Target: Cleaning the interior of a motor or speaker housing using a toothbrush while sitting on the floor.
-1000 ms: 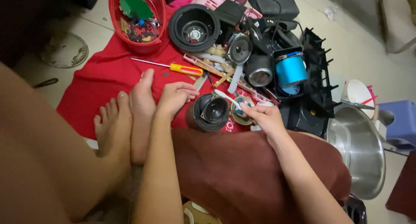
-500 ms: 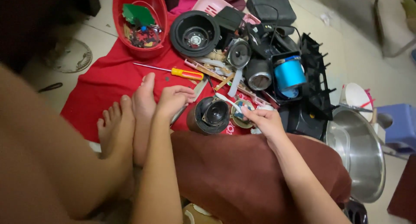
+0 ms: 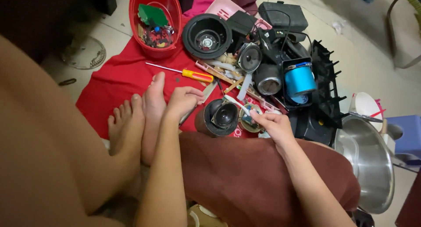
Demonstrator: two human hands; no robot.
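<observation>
Speaker, black and round, lies on its side on the red cloth between both hands.
Left of the speaker, the left hand rests with fingers curled, gripping nothing. Right of it, the right hand pinches a white toothbrush whose head reaches over the speaker's rim.

Hands in our view: two, left hand and right hand.
Bare feet: we count two.
Round black speaker cones: three, one large, one small grey-rimmed, one in a dark cylinder.
Yellow-handled screwdrivers: one.
Red plastic baskets: one.
Blue cylindrical cans: one.
Steel bowls: one.
</observation>
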